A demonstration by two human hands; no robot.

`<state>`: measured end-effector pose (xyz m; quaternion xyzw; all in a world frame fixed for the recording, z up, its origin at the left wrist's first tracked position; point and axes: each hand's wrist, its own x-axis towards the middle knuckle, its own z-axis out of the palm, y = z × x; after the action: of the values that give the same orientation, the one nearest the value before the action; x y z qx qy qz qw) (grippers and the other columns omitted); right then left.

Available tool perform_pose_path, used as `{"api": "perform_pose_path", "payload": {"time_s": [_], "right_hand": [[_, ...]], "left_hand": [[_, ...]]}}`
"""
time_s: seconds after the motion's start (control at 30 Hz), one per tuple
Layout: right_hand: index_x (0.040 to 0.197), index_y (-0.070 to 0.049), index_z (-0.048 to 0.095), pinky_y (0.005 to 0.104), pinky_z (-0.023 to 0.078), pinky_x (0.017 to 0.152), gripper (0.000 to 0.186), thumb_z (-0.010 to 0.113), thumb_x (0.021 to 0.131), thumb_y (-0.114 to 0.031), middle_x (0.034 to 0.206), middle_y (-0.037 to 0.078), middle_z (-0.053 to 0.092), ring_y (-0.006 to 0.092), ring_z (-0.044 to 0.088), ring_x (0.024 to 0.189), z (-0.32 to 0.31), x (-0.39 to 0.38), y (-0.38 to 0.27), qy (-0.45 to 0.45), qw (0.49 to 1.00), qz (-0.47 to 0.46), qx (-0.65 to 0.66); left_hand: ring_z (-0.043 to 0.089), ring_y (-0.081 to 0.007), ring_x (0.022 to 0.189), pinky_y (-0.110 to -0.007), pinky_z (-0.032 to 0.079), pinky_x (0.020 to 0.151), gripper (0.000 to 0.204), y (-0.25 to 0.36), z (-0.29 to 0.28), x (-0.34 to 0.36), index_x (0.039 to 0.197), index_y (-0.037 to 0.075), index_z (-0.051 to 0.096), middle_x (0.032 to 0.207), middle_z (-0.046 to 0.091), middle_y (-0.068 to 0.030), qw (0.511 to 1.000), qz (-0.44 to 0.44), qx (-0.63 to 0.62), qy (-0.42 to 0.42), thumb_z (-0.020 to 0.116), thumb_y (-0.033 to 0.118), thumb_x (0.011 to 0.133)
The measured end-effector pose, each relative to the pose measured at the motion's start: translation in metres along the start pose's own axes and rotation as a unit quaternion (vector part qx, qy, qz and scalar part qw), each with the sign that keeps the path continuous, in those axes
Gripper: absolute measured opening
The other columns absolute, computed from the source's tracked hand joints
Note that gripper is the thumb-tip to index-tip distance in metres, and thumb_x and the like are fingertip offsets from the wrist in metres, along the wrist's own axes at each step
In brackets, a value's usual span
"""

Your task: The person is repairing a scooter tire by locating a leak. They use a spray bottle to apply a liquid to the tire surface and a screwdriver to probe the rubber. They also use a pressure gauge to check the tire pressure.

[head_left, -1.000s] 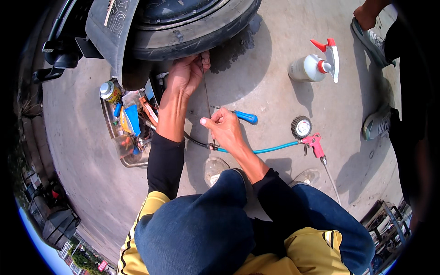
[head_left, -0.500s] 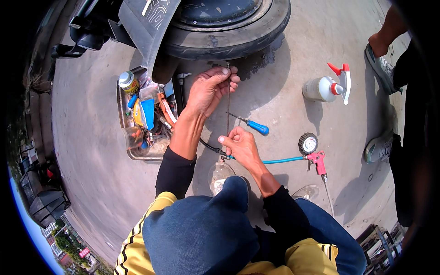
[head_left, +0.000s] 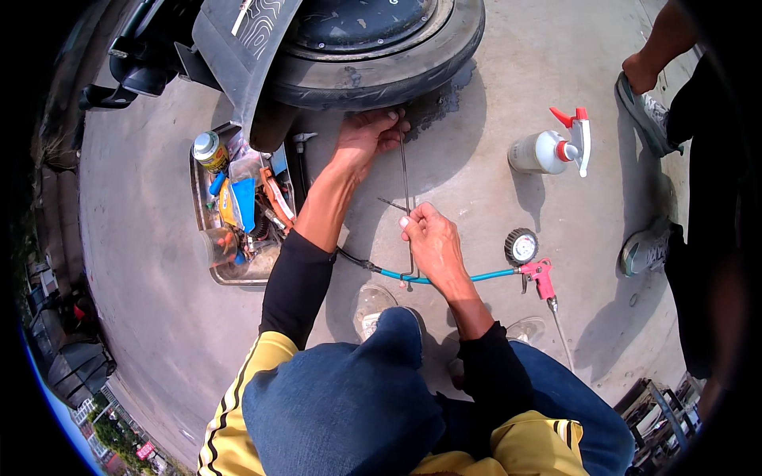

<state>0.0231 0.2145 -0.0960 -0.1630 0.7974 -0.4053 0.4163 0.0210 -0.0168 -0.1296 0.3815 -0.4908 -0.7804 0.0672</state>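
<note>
Thin metal rod (head_left: 406, 174) spans both hands, upper end close under the tyre (head_left: 373, 83); whether it touches cannot be told. Left hand (head_left: 371, 136): fingers pinching the rod's upper part. Right hand (head_left: 435, 242): fingers closed around it lower down, above the teal hose (head_left: 492, 275). Judgement: keep both grips in line, guide lightly with the left, steady with the right, avoid bending the shaft or snagging its lower end on the hose.

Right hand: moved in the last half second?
Yes. The right hand has shifted right, toward the white spray bottle, and now hides the handle of the screwdriver, visible half a second ago.
</note>
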Motion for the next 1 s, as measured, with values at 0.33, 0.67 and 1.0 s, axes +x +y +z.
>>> {"api": "perform_pose_path", "payload": {"time_s": [0.33,0.67,1.0], "right_hand": [[0.106,-0.001,0.067,0.0565,0.056,0.085,0.018,0.071,0.101,-0.017,0.095,0.026,0.074,0.0477,0.073,0.094,-0.09,0.036,0.02,0.119,0.968,0.012,-0.222],[0.113,-0.005,0.066,0.0521,0.056,0.088,0.025,0.077,0.096,-0.02,0.112,0.014,0.063,0.038,0.066,0.108,-0.061,0.034,0.018,0.165,0.932,-0.168,-0.274],[0.11,-0.007,0.071,0.0446,0.051,0.089,0.036,0.081,0.091,-0.036,0.105,0.01,0.066,0.0292,0.066,0.105,0.044,-0.011,0.011,-0.046,0.89,-0.302,-0.339]], "left_hand": [[0.067,-0.019,0.117,-0.034,0.054,0.1,0.069,-0.017,0.034,-0.041,0.153,-0.002,0.053,0.137,0.07,-0.0163,0.987,0.156,0.022,0.026,0.081,0.033,0.1],[0.07,-0.0266,0.117,-0.038,0.057,0.098,0.047,-0.004,-0.003,-0.069,0.144,-0.002,0.061,0.142,0.067,-0.0178,0.921,0.181,0.324,0.12,0.073,0.018,0.104],[0.069,-0.0501,0.113,-0.054,0.056,0.096,0.053,-0.029,-0.061,-0.123,0.15,-0.001,0.051,0.151,0.052,-0.0319,0.65,0.235,0.682,0.24,0.062,0.002,0.098]]}}
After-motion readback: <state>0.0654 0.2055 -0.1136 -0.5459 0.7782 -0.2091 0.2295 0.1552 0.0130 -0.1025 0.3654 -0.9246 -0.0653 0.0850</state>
